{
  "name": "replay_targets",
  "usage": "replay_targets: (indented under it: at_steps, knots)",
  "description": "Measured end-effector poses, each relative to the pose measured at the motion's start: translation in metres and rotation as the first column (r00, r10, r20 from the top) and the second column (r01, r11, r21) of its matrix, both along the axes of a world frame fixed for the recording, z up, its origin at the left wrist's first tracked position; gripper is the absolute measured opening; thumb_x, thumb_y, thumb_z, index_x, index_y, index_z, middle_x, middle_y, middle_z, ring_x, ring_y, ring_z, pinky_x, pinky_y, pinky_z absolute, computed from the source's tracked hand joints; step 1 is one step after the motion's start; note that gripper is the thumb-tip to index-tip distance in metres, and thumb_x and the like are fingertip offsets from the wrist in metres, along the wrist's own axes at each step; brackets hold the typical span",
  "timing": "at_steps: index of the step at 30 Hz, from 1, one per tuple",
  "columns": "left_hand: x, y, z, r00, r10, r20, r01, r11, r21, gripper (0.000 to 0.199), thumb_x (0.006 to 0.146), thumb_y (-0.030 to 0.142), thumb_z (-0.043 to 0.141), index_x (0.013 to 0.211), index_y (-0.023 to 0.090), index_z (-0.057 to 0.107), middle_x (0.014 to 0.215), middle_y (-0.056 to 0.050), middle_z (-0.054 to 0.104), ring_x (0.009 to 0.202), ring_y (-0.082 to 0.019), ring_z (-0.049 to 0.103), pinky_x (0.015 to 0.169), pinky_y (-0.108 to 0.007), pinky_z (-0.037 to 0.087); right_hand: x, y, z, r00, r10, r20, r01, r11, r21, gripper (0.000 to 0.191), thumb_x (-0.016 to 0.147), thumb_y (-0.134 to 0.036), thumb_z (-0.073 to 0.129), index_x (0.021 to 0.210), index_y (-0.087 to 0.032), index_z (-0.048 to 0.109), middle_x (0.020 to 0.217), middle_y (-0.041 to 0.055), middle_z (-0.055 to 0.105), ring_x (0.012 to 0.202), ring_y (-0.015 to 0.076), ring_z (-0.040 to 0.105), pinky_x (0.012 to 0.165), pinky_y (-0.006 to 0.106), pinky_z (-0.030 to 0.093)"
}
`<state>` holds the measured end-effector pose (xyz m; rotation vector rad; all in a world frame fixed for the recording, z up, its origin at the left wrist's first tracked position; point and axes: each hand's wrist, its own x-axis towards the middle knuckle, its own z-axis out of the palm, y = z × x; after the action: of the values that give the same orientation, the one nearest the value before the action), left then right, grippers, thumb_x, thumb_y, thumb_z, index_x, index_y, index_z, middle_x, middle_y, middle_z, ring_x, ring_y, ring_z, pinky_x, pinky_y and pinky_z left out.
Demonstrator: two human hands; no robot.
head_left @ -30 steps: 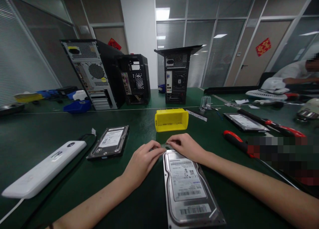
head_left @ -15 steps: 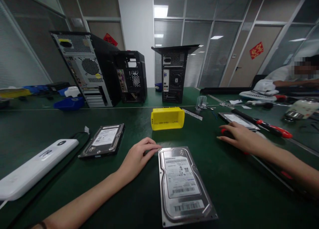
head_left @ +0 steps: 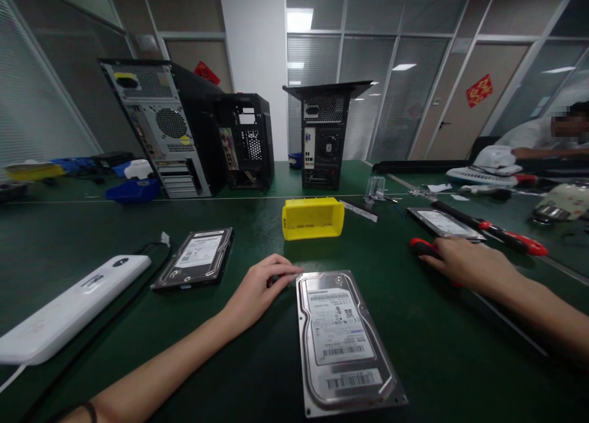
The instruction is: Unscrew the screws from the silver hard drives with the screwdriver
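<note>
A silver hard drive (head_left: pixel 345 340) lies label up on the green table (head_left: pixel 257 374), nearest to me. The fingertips of my left hand (head_left: pixel 262 291) touch its far left corner, with thumb and fingers close together. At the right, my right hand (head_left: pixel 469 263) is closed around the red and black handle of a screwdriver (head_left: pixel 421 248), whose long shaft reaches toward the lower right. Beyond that hand lies another hard drive (head_left: pixel 444 222). A third hard drive (head_left: pixel 197 257) lies to the left of my left hand.
A yellow bin (head_left: pixel 313 219) stands mid-table. Computer cases (head_left: pixel 172 128) (head_left: pixel 248 140) (head_left: pixel 322 134) stand behind. A white power strip (head_left: pixel 78 309) with a cable lies left. Another red-black screwdriver (head_left: pixel 510 236) lies right. A person (head_left: pixel 529 140) sits at the far right.
My right hand has closed from spread fingers onto the screwdriver handle. My left hand stays at the drive's corner. The whole view has shifted slightly.
</note>
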<state>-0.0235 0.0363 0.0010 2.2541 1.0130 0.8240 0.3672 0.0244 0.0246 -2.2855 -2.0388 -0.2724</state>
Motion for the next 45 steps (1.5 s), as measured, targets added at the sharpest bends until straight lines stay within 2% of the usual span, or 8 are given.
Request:
replay_targets:
  at_steps: [6,11,13,16,18,20,28,45]
  knots:
    - [0.002,-0.002,0.003,1.0,0.011,0.022,-0.012,1.0,0.003,0.022,0.09,0.018,0.049,0.101,0.02,0.068,0.097,-0.004,0.06,0.091,-0.016,0.057,0.082,-0.029,0.046,-0.005,-0.003,0.011,0.977,0.079,-0.198,-0.087,0.996,-0.034,0.022,0.073,-0.041,0.062,0.06,-0.024,0.055,0.071,0.0155,0.063,0.06,0.0285,0.061,0.046,0.041,0.042]
    - [0.002,-0.004,0.007,1.0,-0.001,0.02,0.001,1.0,-0.014,0.022,0.09,0.017,0.049,0.102,0.019,0.067,0.1,-0.004,0.062,0.093,-0.016,0.058,0.082,-0.029,0.045,-0.048,0.007,0.053,0.848,0.251,-0.467,-0.287,0.958,-0.005,0.036,0.084,-0.055,0.044,0.088,-0.023,0.059,0.073,0.0086,0.064,0.058,0.0182,0.061,0.05,0.033,0.05]
    - [0.001,-0.004,0.006,1.0,-0.001,0.016,0.002,1.0,-0.026,0.022,0.09,0.018,0.048,0.102,0.019,0.066,0.101,-0.004,0.063,0.094,-0.016,0.058,0.082,-0.029,0.045,-0.08,0.011,0.074,0.529,0.363,-0.767,-0.349,0.917,0.193,0.035,0.083,-0.052,0.05,0.099,-0.022,0.057,0.082,0.0062,0.064,0.064,0.0162,0.063,0.051,0.029,0.053]
    - [0.001,-0.003,0.004,1.0,-0.004,0.015,0.005,0.999,-0.042,0.022,0.091,0.02,0.048,0.104,0.02,0.065,0.103,-0.003,0.064,0.094,-0.016,0.058,0.08,-0.027,0.044,-0.134,0.016,0.094,0.067,0.533,-0.843,-0.351,0.804,0.48,0.03,0.082,-0.046,0.055,0.097,-0.021,0.056,0.084,0.0037,0.063,0.071,0.0135,0.062,0.054,0.025,0.056]
    - [0.0,-0.003,0.003,1.0,-0.007,0.014,0.007,0.999,-0.045,0.022,0.091,0.022,0.048,0.104,0.02,0.065,0.103,-0.003,0.064,0.092,-0.015,0.059,0.074,-0.025,0.044,-0.167,0.02,0.095,-0.085,0.587,-0.805,-0.355,0.737,0.575,0.028,0.082,-0.043,0.055,0.099,-0.02,0.053,0.081,0.0016,0.061,0.071,0.012,0.061,0.055,0.023,0.056]
    - [-0.001,-0.002,0.001,1.0,-0.003,0.013,0.003,0.999,-0.044,0.022,0.091,0.023,0.048,0.103,0.019,0.065,0.101,-0.003,0.065,0.088,-0.015,0.059,0.068,-0.023,0.043,-0.193,0.023,0.089,-0.148,0.606,-0.781,-0.396,0.688,0.609,0.028,0.083,-0.041,0.055,0.102,-0.02,0.049,0.08,0.0006,0.059,0.072,0.0118,0.06,0.053,0.022,0.055]
    - [-0.002,0.001,-0.004,0.999,0.008,0.041,-0.006,0.999,-0.042,0.021,0.091,0.025,0.049,0.102,0.019,0.066,0.1,-0.004,0.065,0.086,-0.015,0.059,0.065,-0.023,0.043,-0.215,0.03,0.057,-0.132,0.676,-0.725,-0.432,0.619,0.656,0.029,0.089,-0.037,0.048,0.111,-0.019,0.045,0.08,0.0003,0.055,0.067,0.0085,0.055,0.049,0.016,0.05]
    - [0.001,0.0,0.0,0.998,-0.014,0.062,0.017,0.999,-0.035,0.019,0.09,0.019,0.05,0.098,0.018,0.067,0.1,-0.005,0.065,0.093,-0.016,0.06,0.084,-0.029,0.046,-0.213,0.034,0.053,-0.157,0.65,-0.744,-0.445,0.625,0.641,0.026,0.089,-0.039,0.046,0.105,-0.019,0.044,0.079,0.0001,0.053,0.067,0.0089,0.054,0.049,0.017,0.048]
